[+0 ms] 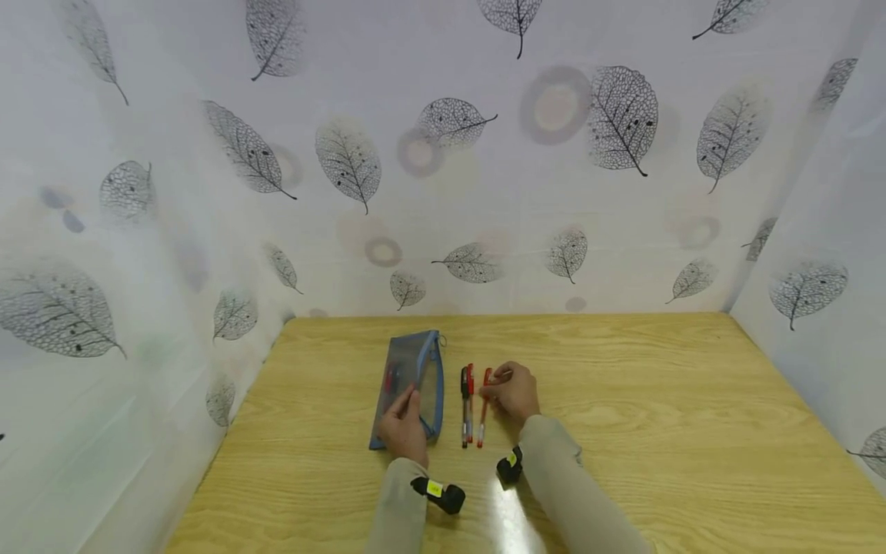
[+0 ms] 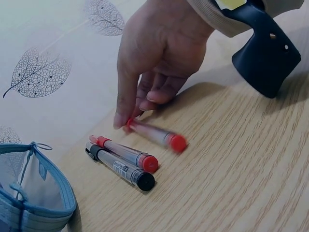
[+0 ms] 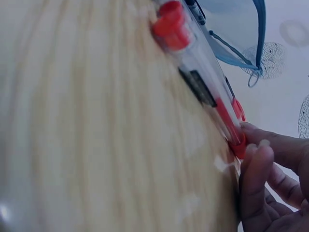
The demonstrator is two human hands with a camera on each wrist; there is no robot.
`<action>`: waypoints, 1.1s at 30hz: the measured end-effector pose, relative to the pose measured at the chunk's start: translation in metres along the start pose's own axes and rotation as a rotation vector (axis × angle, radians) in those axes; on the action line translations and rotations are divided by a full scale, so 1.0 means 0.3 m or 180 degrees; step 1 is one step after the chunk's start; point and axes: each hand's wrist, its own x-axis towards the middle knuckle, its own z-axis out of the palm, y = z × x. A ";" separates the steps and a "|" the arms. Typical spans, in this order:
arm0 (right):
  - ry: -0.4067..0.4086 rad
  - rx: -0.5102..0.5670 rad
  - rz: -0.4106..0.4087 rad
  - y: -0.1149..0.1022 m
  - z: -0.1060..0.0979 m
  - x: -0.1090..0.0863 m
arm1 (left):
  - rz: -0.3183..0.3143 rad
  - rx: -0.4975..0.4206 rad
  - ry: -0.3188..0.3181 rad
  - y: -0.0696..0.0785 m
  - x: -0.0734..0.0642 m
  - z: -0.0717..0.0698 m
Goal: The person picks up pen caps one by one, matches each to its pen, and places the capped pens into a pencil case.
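My left hand (image 1: 404, 432) pinches the edge of a grey mesh pencil case (image 1: 410, 352) with blue zip trim, whose mouth gapes toward the right. Thumb and fingertips of my right hand (image 1: 515, 392) grip a clear-barrelled red gel pen (image 1: 482, 428) close to its red cap; in the left wrist view the pen (image 2: 157, 135) slants low over the wood. Between case and right hand lie a black gel pen (image 1: 464, 414) and a second red gel pen (image 1: 471, 385), side by side. Something red and dark shows through the mesh of the case.
The wood-grain table (image 1: 657, 408) reaches back to a white curtain (image 1: 484, 192) printed with leaves, which also hangs at both sides. Black camera mounts (image 1: 443, 494) sit on both wrists. A small ring hangs from the zip at the case's far end.
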 end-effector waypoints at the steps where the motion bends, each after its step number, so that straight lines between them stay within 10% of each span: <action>1: 0.0006 -0.0002 0.0003 0.001 -0.007 0.001 | 0.0003 -0.0005 -0.0003 0.000 0.001 0.001; 33: 0.0104 -0.0851 0.0101 -0.008 -0.062 0.001 | -0.0008 -0.0021 -0.0010 0.001 -0.001 0.005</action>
